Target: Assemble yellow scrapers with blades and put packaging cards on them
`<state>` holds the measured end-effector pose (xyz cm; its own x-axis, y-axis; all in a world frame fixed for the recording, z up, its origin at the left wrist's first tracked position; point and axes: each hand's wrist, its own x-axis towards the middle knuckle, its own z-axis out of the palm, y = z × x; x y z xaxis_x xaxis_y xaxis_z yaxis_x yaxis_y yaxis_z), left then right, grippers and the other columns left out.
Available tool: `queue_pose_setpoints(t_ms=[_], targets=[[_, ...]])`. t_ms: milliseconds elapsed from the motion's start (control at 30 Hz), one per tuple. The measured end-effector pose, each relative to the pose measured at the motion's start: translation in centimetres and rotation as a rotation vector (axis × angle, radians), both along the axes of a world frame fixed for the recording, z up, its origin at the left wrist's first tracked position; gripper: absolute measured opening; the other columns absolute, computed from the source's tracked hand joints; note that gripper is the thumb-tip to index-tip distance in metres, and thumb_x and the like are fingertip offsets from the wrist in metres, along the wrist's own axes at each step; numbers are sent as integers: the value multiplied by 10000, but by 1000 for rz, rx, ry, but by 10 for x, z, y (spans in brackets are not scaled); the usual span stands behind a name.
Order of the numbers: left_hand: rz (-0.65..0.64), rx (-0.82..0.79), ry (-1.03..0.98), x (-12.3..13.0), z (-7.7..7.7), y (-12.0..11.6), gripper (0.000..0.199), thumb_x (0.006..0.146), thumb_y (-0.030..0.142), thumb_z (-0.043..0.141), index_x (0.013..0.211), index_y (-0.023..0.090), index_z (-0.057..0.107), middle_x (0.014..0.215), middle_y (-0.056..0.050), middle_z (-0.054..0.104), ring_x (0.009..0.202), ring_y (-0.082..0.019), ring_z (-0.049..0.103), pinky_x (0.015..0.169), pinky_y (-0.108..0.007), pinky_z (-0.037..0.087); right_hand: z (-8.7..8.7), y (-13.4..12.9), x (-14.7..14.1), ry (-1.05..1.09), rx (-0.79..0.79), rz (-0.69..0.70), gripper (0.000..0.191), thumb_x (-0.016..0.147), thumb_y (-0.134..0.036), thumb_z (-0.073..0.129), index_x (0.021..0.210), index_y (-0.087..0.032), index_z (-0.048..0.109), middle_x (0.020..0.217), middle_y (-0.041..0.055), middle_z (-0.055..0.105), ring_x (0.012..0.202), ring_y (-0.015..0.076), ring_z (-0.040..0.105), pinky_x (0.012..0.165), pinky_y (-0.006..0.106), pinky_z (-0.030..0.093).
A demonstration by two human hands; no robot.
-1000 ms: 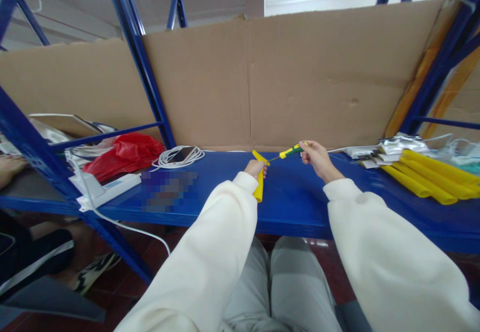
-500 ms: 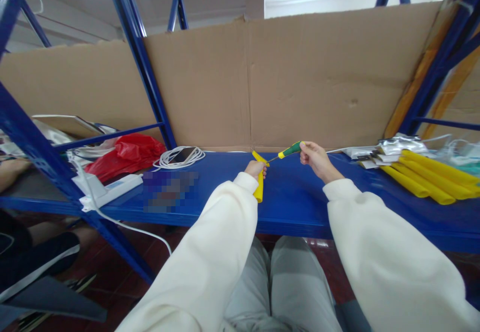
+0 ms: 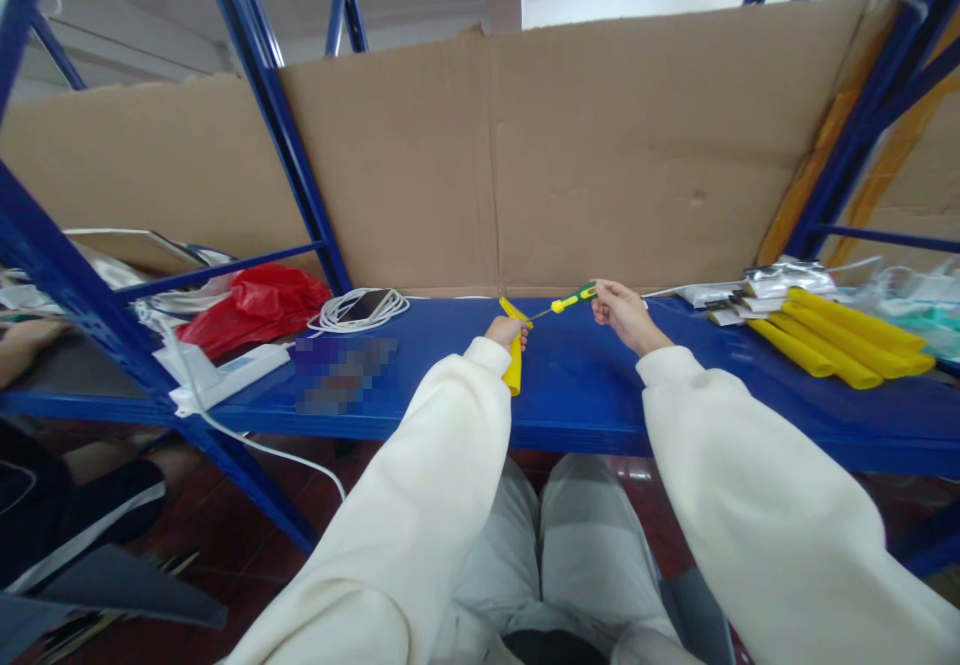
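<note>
My left hand (image 3: 508, 331) is closed around a yellow tube-like piece (image 3: 514, 373), which sticks out above and below the fist, its lower end toward the shelf's front edge. Between the fingertips of my right hand (image 3: 624, 313) is the handle end of a green and yellow screwdriver (image 3: 574, 298). The thin shaft points left and down to the yellow piece beside my left fingers; whether the tip goes into it is too small to tell. More yellow tubes (image 3: 840, 340) lie side by side on the right of the blue shelf (image 3: 577, 395).
Silver packets (image 3: 787, 275) lie behind the tubes. On the left are a coiled white cable (image 3: 337, 315), a phone (image 3: 366, 306), a red bag (image 3: 259, 305) and a white power strip (image 3: 240, 373). Cardboard (image 3: 600, 165) stands behind. Another person's hand (image 3: 30, 340) shows far left.
The screwdriver's handle has turned, showing more yellow now. Both hands stay in nearly the same place relative to each other, and the view has shifted slightly.
</note>
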<state>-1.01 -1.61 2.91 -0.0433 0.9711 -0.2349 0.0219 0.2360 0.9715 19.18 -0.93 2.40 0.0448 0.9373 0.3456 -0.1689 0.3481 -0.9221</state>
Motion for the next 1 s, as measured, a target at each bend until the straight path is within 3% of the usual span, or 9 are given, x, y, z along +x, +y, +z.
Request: queue_pose_setpoints(t_ms=[167,533,800,1000], targets=[[24,-3,10,-1,1,2,129,841,44,573,750,121,621,435,57,421,374,-81,394,428,-211,337,0,-1,-1,12,-2,59,419,630,-456,833,842,-217,561,543,-66,550,447,77,467,417,198,353],[9,24,17,0,-2,3,80,823,60,583,864,108,632,424,58,435,354,-77,396,383,-192,333,0,-1,1,-26,-65,-125,403,663,-476,819,723,-196,536,570,-34,583,429,58,473,394,177,353],[9,25,23,-2,-5,10,117,853,64,554,796,98,651,429,47,435,375,-83,411,441,-210,372,7,-4,3,74,-127,25,234,783,-336,746,805,-211,549,560,-49,577,456,69,502,446,174,405],[31,35,54,-2,-7,12,138,820,46,568,714,114,623,438,36,450,382,-91,423,447,-222,388,6,-5,2,66,-113,52,276,758,-348,777,796,-212,540,552,-67,546,464,65,496,450,170,406]])
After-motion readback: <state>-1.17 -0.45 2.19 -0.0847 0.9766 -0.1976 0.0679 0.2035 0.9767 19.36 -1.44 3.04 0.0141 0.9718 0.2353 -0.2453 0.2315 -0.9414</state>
